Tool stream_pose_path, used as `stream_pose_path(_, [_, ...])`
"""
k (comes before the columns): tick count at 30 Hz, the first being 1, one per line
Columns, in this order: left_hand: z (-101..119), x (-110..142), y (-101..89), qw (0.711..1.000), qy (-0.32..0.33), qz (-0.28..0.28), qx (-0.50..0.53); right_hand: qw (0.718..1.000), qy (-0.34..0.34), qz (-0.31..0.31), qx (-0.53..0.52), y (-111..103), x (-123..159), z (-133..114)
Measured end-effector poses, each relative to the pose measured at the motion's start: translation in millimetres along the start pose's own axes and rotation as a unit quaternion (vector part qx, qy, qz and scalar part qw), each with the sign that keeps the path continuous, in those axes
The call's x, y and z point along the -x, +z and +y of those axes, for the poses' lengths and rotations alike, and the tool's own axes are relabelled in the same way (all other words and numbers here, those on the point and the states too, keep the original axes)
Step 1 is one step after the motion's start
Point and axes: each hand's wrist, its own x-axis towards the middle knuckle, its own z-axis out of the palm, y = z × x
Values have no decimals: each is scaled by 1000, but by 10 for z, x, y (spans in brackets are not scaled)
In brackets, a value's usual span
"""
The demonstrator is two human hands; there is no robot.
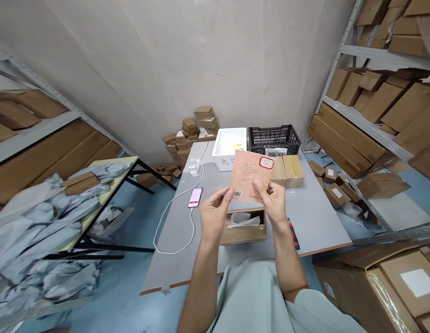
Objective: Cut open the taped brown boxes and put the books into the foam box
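A pink booklet (251, 172) with printed text, a red-framed label and a barcode is held up above the table, tilted toward me. My left hand (216, 208) pinches its lower left corner near the barcode. At its lower right edge, my right hand (273, 199) grips it with the thumb on the printed face. Right below both hands stands an open cardboard box (243, 235) with white translucent wrapping (245, 219) inside. To the right of my right forearm lies a red and black tool (294, 235), partly hidden.
At the back of the grey table (176, 231) stand a white bin (218, 159), a black crate (274, 138) and taped cartons (293, 171). A phone (195, 197) with a white cable (166, 208) lies on the left. Box-filled shelves (374, 125) flank the right side.
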Motion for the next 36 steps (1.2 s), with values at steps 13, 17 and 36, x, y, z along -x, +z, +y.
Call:
stream_pose_path(13, [-62, 77, 167, 988, 60, 142, 21, 984, -83, 86, 133, 141, 49, 10])
stream_pose_path(17, [-57, 75, 168, 974, 130, 181, -51, 980, -119, 34, 155, 257, 174, -102])
stream_pose_path(36, [-114, 16, -103, 998, -44, -24, 33, 996, 39, -61, -45, 116, 25, 50])
